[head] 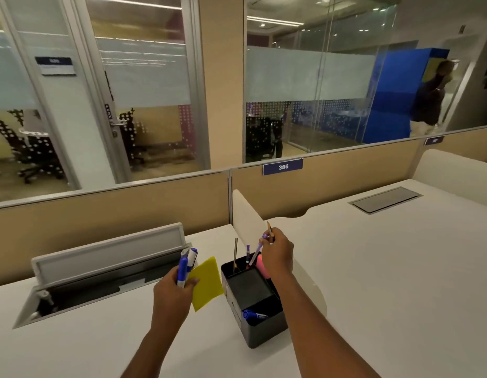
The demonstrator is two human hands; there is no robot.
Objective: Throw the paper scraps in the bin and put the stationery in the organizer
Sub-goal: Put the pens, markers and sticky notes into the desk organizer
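A black organizer stands on the white desk. Its back compartment holds a pencil and a pen, and a blue marker lies in the front compartment. My right hand hovers over the back of the organizer, gripping a pencil and a purple pen. My left hand, to the left of the organizer, clutches two blue-and-white markers and a yellow pad of sticky notes. Something pink shows behind the organizer, partly hidden by my right hand.
An open cable hatch with a raised lid sits in the desk at left. A closed hatch lies at the far right. A white divider splits the desks, and beige partitions run along the back. A person stands beyond the glass.
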